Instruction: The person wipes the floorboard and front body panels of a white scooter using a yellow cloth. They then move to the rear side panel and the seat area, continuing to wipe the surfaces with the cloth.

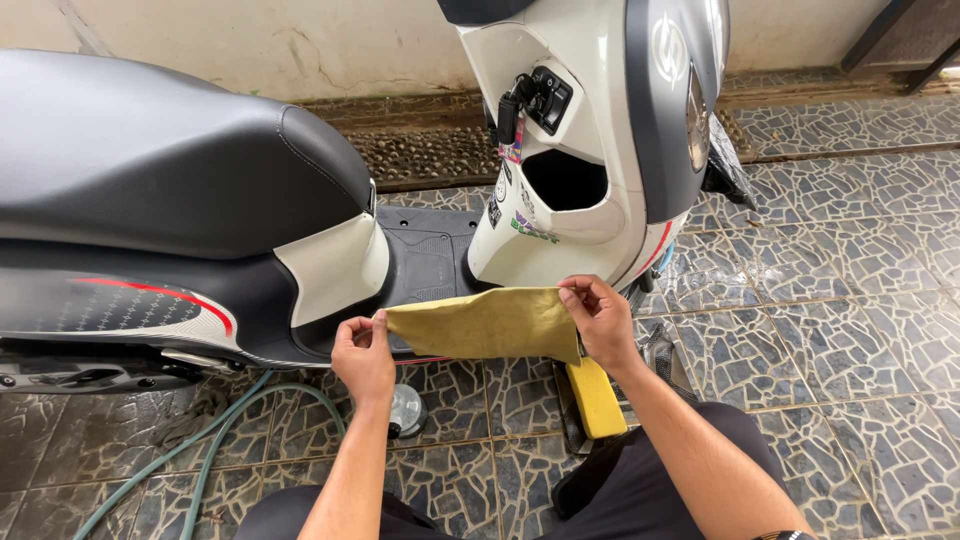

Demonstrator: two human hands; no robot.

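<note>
My left hand [363, 352] and right hand [598, 315] each pinch a corner of a yellow cloth [487, 324], stretched between them just before the scooter's footboard [428, 255], green hose [215, 440] below-left on tiled floor [850, 330].

Head view, steeply downward, close

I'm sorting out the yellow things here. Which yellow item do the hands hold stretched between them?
The flat yellow cloth, pinched by left hand and right hand. The thicker yellow sponge lies untouched on the floor below.
</note>
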